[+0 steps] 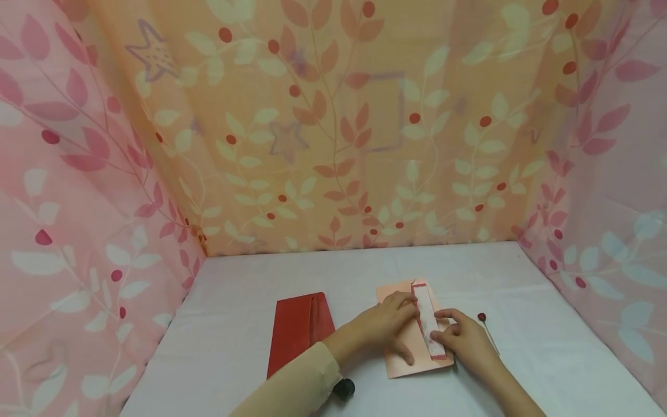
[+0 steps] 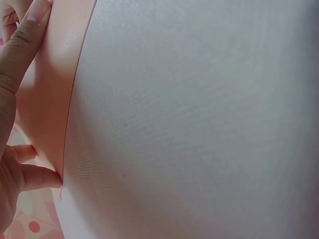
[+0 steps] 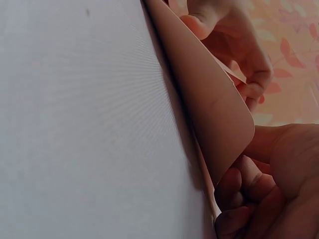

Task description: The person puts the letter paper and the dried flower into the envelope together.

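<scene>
Peach card (image 1: 403,359), red-edged white strip (image 1: 429,324), flat

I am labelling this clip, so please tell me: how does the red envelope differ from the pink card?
The envelope is dark red; the card is pale pink. The envelope lies alone, untouched, left of the hands; the card lies under the left hand and the right hand. The card carries a white strip with red edging; nothing lies on the envelope. The right wrist view shows one card edge lifted. Both rest on the white table.
</scene>
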`<state>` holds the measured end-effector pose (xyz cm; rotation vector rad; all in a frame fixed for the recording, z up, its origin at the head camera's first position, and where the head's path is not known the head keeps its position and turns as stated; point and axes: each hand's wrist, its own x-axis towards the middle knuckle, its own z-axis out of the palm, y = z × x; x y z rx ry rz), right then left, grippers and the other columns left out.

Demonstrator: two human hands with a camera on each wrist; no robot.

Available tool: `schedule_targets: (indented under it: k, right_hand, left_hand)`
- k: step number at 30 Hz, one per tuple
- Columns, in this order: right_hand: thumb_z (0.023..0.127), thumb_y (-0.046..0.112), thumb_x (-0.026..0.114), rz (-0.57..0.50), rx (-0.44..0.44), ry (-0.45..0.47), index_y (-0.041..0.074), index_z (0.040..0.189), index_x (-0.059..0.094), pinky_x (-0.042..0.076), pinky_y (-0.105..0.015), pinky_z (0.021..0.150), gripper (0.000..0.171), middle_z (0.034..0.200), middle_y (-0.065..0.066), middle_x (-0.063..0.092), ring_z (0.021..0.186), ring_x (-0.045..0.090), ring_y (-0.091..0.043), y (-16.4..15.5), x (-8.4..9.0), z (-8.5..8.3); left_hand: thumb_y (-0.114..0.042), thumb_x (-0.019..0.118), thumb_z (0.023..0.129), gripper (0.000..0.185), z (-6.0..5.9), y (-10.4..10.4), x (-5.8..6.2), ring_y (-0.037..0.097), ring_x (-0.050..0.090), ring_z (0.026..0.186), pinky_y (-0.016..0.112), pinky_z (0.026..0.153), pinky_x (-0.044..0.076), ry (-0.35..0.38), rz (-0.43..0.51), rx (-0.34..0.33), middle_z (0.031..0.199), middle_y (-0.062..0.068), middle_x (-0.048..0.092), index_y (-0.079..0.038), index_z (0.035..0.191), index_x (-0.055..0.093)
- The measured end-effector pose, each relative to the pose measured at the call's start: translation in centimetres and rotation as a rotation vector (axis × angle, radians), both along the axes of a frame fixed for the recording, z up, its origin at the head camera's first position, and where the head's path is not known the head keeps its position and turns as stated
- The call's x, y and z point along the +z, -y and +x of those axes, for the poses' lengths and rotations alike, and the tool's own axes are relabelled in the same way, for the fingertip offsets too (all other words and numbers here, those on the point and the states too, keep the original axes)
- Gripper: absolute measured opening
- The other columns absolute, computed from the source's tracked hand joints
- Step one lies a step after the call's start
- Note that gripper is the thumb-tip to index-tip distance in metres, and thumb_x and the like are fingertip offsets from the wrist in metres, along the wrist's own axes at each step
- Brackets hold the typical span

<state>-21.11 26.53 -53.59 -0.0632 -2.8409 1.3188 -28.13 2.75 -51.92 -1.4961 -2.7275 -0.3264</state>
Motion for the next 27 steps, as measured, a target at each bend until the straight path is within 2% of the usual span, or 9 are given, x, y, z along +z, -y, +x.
schedule_targets:
  k: [8,18,27]
  right_hand:
    - [0.084,0.036,0.084,-0.020,0.005,0.016,0.014,0.131,0.062,0.040,-0.025,0.051,0.056,0.063,0.002,0.061,0.054,0.050,-0.011,0.14,-0.24,-0.28]
    - [0.083,0.035,0.085,-0.063,0.011,0.038,0.012,0.131,0.061,0.041,-0.025,0.050,0.059,0.064,0.000,0.062,0.055,0.052,-0.011,0.58,-0.08,0.03]
    - [0.081,0.037,0.086,-0.051,0.024,0.034,0.013,0.129,0.062,0.041,-0.025,0.050,0.058,0.063,0.000,0.062,0.053,0.051,-0.011,0.78,0.31,0.14]
  left_hand:
    - [-0.077,0.081,0.063,0.089,0.06,0.17,0.27,0.010,0.026,0.148,0.026,0.105,0.046,0.010,0.010,0.000,0.159,-0.006,0.029,-0.031,0.131,0.048]
    - [-0.075,0.082,0.062,0.087,0.47,0.28,-0.01,0.010,0.027,0.148,0.027,0.108,0.044,0.011,0.026,0.004,0.159,-0.007,0.030,-0.032,0.129,0.048]
    - [-0.078,0.080,0.062,0.087,0.60,0.35,0.38,0.011,0.028,0.147,0.027,0.102,0.048,-0.018,0.013,0.010,0.159,-0.008,0.029,-0.034,0.129,0.046]
